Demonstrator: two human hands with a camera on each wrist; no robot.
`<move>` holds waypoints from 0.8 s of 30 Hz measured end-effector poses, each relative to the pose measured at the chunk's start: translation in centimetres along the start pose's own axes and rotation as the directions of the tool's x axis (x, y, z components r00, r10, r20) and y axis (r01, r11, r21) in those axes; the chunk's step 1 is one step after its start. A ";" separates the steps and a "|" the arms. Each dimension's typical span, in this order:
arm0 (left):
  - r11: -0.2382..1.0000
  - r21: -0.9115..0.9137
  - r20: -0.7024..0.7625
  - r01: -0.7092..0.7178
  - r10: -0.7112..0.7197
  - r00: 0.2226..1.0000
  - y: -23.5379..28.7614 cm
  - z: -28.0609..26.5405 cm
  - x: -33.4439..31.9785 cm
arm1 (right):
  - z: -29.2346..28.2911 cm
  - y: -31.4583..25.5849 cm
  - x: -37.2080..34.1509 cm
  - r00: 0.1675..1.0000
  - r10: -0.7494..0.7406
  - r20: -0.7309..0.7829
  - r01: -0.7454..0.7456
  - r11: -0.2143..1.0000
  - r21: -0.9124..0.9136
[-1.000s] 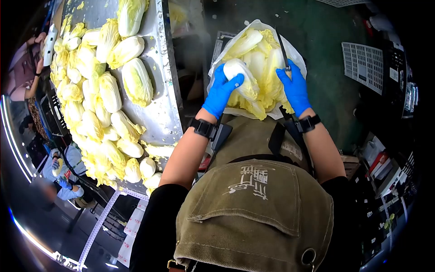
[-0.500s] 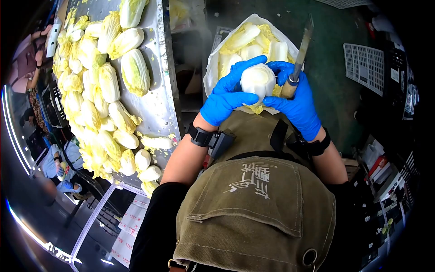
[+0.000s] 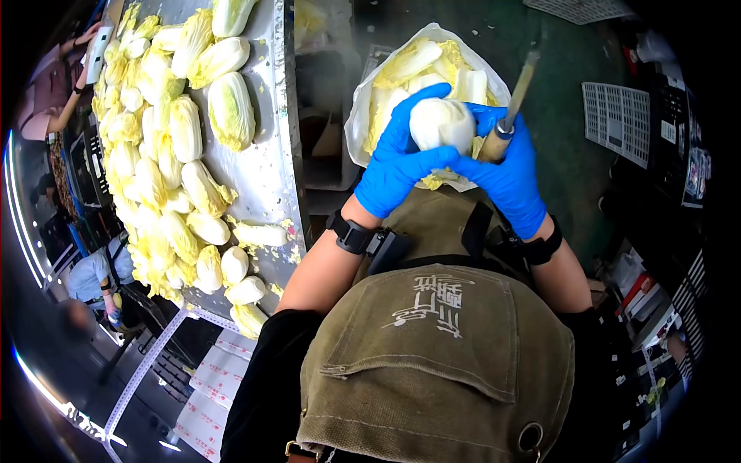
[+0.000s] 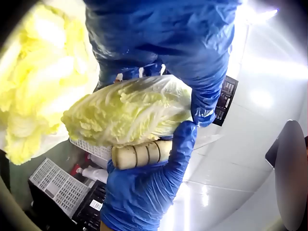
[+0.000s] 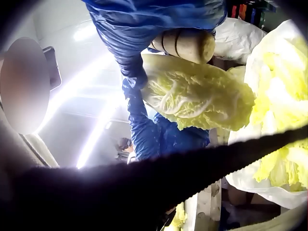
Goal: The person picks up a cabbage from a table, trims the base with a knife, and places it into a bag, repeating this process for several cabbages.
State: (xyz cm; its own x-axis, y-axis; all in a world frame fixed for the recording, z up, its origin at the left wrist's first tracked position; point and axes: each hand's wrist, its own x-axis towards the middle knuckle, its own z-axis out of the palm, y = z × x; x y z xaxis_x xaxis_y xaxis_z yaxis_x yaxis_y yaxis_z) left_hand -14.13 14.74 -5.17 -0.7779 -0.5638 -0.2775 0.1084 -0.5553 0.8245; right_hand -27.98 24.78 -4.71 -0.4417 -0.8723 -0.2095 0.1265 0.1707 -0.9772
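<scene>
Between both blue-gloved hands is a napa cabbage (image 3: 440, 125), its white base turned up toward the head camera. My left hand (image 3: 394, 170) grips one side of it, fingers wrapped behind and thumb across the near side. My right hand (image 3: 515, 185) holds a knife (image 3: 495, 145) by its wooden handle, blade pointing up and away, while its thumb touches the cabbage. In the left wrist view the ringed handle (image 4: 139, 155) lies right alongside the leafy cabbage (image 4: 134, 113). Beyond the hands, a white plastic bag (image 3: 356, 123) holds yellow leaves and cabbage pieces.
At left, a metal table (image 3: 270, 116) bears a pile of napa cabbages (image 3: 185, 127). Grey crates (image 3: 617, 119) stand on the green floor at right. People (image 3: 100, 278) work across the table. White printed boxes (image 3: 204, 401) are stacked at lower left.
The left hand has raised the cabbage from over the bag and turned its base up. Right hand and knife came in beside it; the left thumb has since moved across toward the right.
</scene>
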 end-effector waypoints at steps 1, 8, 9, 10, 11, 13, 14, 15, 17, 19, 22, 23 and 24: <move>1.000 0.014 -0.029 -0.017 0.018 0.999 -0.1 0.0 0.1 | 0.0 0.1 0.0 1.000 0.007 -0.027 -0.006 1.000 0.029; 0.989 0.055 -0.206 -0.138 0.146 0.968 -1.8 0.7 0.8 | 0.8 0.2 0.8 0.991 -0.049 -0.127 0.053 0.998 0.026; 0.984 0.077 -0.222 -0.159 0.173 0.960 -2.0 0.8 0.9 | 0.9 0.3 1.0 0.984 -0.091 -0.151 0.093 0.996 0.008; 0.978 0.101 -0.237 -0.180 0.200 0.951 -2.2 0.9 1.1 | 1.0 0.4 1.2 0.976 -0.132 -0.173 0.132 0.991 -0.011; 0.972 0.125 -0.251 -0.201 0.227 0.941 -2.2 0.9 1.2 | 1.1 0.5 1.4 0.965 -0.174 -0.194 0.172 0.985 -0.030; 0.985 0.082 -0.320 -0.151 0.170 0.932 -2.0 0.8 1.5 | 1.2 1.0 1.6 0.961 -0.127 -0.244 0.143 0.989 0.047; 0.990 0.059 -0.353 -0.127 0.140 0.925 -1.8 0.7 1.8 | 1.2 1.2 1.8 0.958 -0.102 -0.267 0.129 0.988 0.085; 0.991 0.053 -0.394 -0.121 0.132 0.910 -1.7 0.8 2.1 | 1.0 1.4 2.2 0.952 -0.042 -0.304 0.082 0.989 0.120; 0.990 0.011 -0.473 -0.140 0.128 0.871 -2.9 0.0 2.9 | 0.4 2.0 3.5 0.925 0.087 -0.369 -0.014 0.980 0.197; 0.996 -0.028 -0.573 -0.079 0.049 0.818 -4.5 -1.6 3.5 | -0.7 4.2 4.3 0.907 0.200 -0.371 -0.039 0.916 0.399; 0.953 -0.290 -0.678 -0.091 -0.137 0.722 -6.5 -4.2 4.1 | -1.3 5.7 6.0 0.876 0.252 -0.411 -0.007 0.860 0.511; 0.966 -0.255 -0.675 -0.042 -0.146 0.723 -7.4 -6.0 4.0 | -2.2 6.8 6.4 0.872 0.235 -0.430 0.008 0.870 0.493; 0.974 -0.217 -0.693 -0.066 -0.106 0.713 -8.7 -7.6 3.7 | -3.4 8.0 6.6 0.866 0.219 -0.449 0.023 0.881 0.473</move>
State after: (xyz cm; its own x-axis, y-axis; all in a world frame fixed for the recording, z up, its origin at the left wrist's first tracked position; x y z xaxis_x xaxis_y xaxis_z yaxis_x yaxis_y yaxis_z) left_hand -13.24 12.78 -17.12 -0.1377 -0.7666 -0.6272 0.2914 -0.6366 0.7140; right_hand -32.93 21.93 -14.05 -0.7539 -0.5125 -0.4111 0.5215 -0.0860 -0.8489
